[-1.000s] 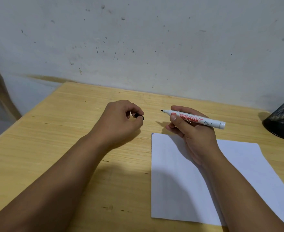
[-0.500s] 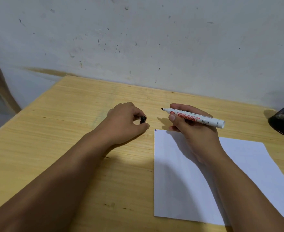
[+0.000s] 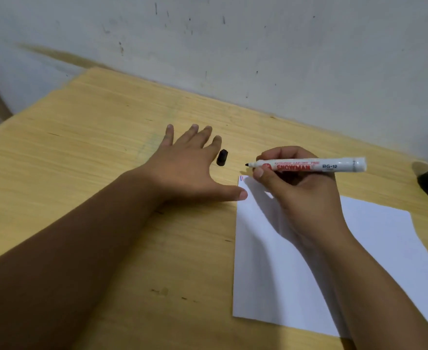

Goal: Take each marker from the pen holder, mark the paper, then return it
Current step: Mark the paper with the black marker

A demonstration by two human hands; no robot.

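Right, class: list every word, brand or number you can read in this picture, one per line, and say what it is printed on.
"SNOWMAN": red brand band on the white marker held in the right hand.
"BG-12": dark print on the same marker barrel, towards its rear end.
Small red line above the brand: too blurred to read.
Paper: two short strokes at its far left corner, no words.
Black cap: no text visible.

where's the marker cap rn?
The black cap lies on the table, just right of the open left hand's fingertips, left of the marker tip.
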